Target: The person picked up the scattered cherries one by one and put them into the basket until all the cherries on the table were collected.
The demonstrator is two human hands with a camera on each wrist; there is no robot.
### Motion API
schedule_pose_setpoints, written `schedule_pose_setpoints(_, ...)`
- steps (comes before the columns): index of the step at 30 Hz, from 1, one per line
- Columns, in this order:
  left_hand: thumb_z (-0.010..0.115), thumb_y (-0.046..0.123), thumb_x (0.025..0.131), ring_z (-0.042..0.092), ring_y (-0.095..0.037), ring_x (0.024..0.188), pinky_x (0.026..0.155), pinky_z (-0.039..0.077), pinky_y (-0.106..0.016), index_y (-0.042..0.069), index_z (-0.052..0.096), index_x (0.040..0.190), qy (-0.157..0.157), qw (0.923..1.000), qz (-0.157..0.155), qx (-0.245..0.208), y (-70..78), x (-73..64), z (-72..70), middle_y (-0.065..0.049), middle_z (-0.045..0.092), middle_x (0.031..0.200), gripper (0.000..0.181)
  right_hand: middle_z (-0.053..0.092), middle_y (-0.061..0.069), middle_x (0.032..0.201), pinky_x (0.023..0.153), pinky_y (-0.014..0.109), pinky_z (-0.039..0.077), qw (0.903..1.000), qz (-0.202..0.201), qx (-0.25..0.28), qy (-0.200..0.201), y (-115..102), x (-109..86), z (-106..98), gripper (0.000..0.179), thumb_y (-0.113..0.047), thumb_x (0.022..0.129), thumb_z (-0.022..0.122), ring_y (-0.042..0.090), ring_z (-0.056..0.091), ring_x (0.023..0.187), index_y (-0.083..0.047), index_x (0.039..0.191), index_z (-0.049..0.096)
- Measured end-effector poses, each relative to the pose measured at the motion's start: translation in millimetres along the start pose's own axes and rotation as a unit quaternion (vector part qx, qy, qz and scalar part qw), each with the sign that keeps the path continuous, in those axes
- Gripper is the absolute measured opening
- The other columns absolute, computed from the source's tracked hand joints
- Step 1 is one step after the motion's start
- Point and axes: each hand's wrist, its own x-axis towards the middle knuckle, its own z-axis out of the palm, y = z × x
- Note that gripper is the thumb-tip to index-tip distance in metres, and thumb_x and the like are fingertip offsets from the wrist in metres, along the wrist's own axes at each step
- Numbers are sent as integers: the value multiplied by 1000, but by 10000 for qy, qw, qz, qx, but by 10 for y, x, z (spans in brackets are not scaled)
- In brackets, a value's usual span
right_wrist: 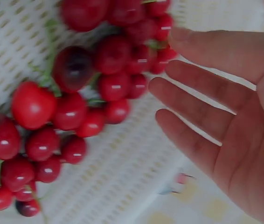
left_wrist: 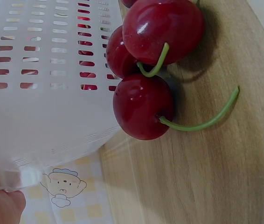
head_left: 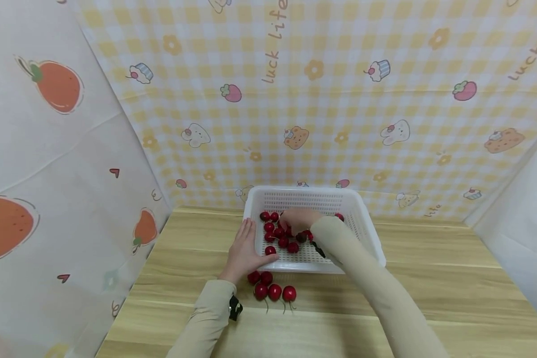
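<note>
A white perforated plastic basket [head_left: 367, 219] holds several red cherries [head_left: 283, 242], mostly towards its left side; a few are dark. My left hand [head_left: 245, 252] rests on the basket's front left corner, fingers straight along the left wall and thumb over the front rim. Inside the basket my right hand [head_left: 301, 219] reaches over the cherries. In the right wrist view that hand [right_wrist: 216, 107] has its fingers extended beside the cherry pile [right_wrist: 113, 86], with nothing between them. Several more cherries [head_left: 275, 292] with stems lie on the table by the basket's front wall.
The basket stands on a wooden table [head_left: 197, 248] near its back edge. Behind it hangs a yellow checked cloth [head_left: 259, 119] with cartoon prints. White printed cloth [head_left: 71, 149] covers the left side, and a pale wall [head_left: 523, 238] stands at the right.
</note>
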Motion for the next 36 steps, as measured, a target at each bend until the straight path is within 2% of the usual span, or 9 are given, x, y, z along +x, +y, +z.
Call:
schedule_pose_setpoints(5, 67, 63, 65, 10, -30, 138, 111, 17, -41, -7, 23, 140, -1, 10000, 16, -26, -5, 4, -3, -20, 16, 148, 111, 65, -2, 89, 69, 23, 50, 9952, -519, -197, 801, -199, -435, -116, 21, -7, 75, 70, 9, 56, 76, -14, 95, 68)
schedule_pose_setpoints(8, 68, 62, 65, 9, -30, 138, 111, 16, -41, -6, 22, 141, -20, 10000, -13, -21, -11, 6, -4, -20, 14, 149, 111, 65, -2, 89, 69, 22, 51, 9828, -1135, -229, 1439, -329, -767, -92, 19, -10, 76, 70, 10, 59, 77, -13, 94, 68)
schedule_pose_setpoints(12, 68, 62, 66, 9, -30, 139, 111, 16, -42, -5, 21, 141, -28, 10000, -34, 26, -12, 4, -10, -20, 14, 149, 111, 66, 2, 96, 74, 21, 52, 9631, -1861, -17, 1945, -490, -1143, 88, 22, -13, 77, 69, 12, 62, 85, -9, 99, 66)
schedule_pose_setpoints(15, 67, 63, 65, 9, -30, 138, 111, 16, -42, -5, 21, 141, -33, 10000, -51, 23, -5, 2, -15, -19, 14, 149, 112, 66, 0, 95, 74, 15, 49, 9570, -2114, 176, 1980, -600, -1291, 321, 25, -15, 77, 69, 8, 61, 83, -10, 101, 66)
schedule_pose_setpoints(17, 68, 63, 65, 9, -29, 139, 111, 15, -42, -5, 21, 141, -49, 10000, -72, 8, 0, 2, -14, -19, 13, 149, 112, 65, -3, 91, 70, 10, 47, 9578, -2170, 233, 1871, -662, -1320, 512, 24, -16, 77, 69, 3, 60, 79, -11, 100, 66)
schedule_pose_setpoints(21, 68, 64, 63, 9, -29, 139, 111, 16, -42, -4, 21, 142, -44, 9999, -105, -53, 12, -1, 3, -18, 13, 149, 114, 61, -6, 89, 67, 9, 45, 9695, -1935, 130, 1498, -737, -1282, 898, 24, -20, 76, 70, 0, 56, 77, -14, 99, 66)
schedule_pose_setpoints(25, 67, 65, 63, 9, -29, 139, 111, 16, -42, -3, 21, 142, -48, 9999, -128, -76, 8, -9, 14, -18, 13, 149, 114, 55, -7, 89, 68, 13, 46, 9748, -1601, -181, 1546, -734, -1176, 1189, 28, -22, 73, 73, 2, 53, 78, -14, 99, 65)
schedule_pose_setpoints(30, 66, 66, 64, 8, -28, 139, 111, 16, -41, -3, 20, 142, -93, 9999, -135, -34, 7, -5, 21, -18, 13, 150, 114, 55, -5, 92, 73, 16, 48, 9747, -1419, -233, 1711, -687, -1095, 1347, 29, -20, 72, 74, 6, 54, 83, -15, 99, 66)
schedule_pose_setpoints(36, 66, 66, 64, 8, -28, 139, 112, 16, -41, -4, 20, 142, -96, 9999, -125, -34, 9, -1, 14, -18, 13, 150, 114, 57, -1, 99, 77, 19, 49, 9669, -1434, -80, 2109, -602, -1045, 1472, 21, -15, 71, 74, 10, 55, 88, -15, 91, 67)
